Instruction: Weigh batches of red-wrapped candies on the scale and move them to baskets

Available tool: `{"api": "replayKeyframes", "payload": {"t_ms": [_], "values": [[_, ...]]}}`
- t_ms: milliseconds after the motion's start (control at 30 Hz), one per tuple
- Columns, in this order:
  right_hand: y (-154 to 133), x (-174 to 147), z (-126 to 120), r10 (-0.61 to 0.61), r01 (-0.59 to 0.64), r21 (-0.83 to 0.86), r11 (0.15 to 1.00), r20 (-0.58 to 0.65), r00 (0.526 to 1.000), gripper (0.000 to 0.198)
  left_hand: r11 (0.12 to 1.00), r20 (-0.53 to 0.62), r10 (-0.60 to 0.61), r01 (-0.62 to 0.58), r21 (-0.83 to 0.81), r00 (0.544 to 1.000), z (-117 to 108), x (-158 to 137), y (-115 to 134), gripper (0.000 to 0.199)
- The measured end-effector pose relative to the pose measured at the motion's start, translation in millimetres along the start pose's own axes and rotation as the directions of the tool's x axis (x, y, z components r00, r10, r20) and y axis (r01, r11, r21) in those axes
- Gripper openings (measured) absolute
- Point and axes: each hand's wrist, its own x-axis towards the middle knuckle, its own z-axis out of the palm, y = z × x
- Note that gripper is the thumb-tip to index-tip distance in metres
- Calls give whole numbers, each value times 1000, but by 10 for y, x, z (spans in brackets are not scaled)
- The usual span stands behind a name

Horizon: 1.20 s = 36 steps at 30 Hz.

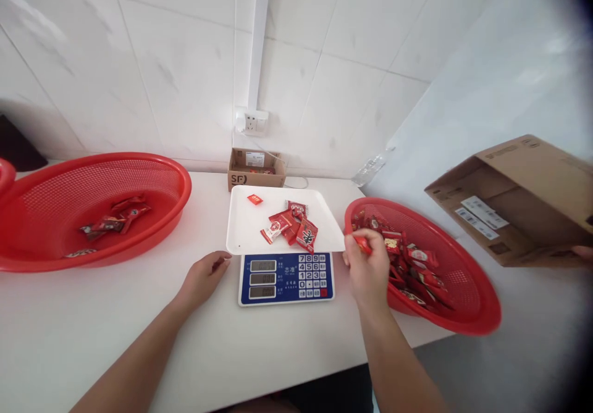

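My right hand is closed on a small red snack packet, at the near left rim of the right red basket. Many red-wrapped snack packets lie in that basket. Left of the scale, my left hand rests on the table with its fingers curled in and nothing visible in them. Between my hands stands a digital scale with a blue keypad panel. On its white tray lie several red packets in a loose heap, and one small red packet apart from them.
Another red basket at the left holds a few packets. A small cardboard box stands behind the scale, below a wall socket. At the right, a person's hand touches a tilted cardboard box beside the right basket.
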Motion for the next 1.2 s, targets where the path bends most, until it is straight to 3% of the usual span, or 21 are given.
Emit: {"api": "replayKeyframes", "payload": {"t_ms": [167, 300, 400, 900, 1033, 1133, 1200], "values": [[312, -527, -312, -10, -2, -163, 987, -72, 997, 23, 1000, -14, -21, 21, -6, 1000, 10, 0, -5, 34], [496, -754, -416, 188, -192, -193, 962, -44, 981, 29, 1000, -16, -30, 29, -4, 999, 2, -9, 17, 33], [575, -799, -435, 277, -276, -175, 945, -19, 961, 34, 999, -14, -37, 37, 0, 999, -1, -6, 31, 32], [657, -782, -307, 381, -374, -106, 922, 56, 923, 37, 999, -13, -44, 44, 11, 999, 6, 24, -2, 31], [579, -749, -278, 479, -494, 27, 869, 207, 853, 33, 999, -13, -44, 44, 17, 999, 8, 22, -2, 31], [468, -697, -308, 513, -590, 230, 774, 319, 797, 29, 999, -14, -48, 48, 19, 999, 6, 12, 7, 30], [380, -624, -373, 527, -619, 361, 697, 328, 784, 29, 999, -10, -49, 50, 18, 999, 4, 7, 16, 29]]}}
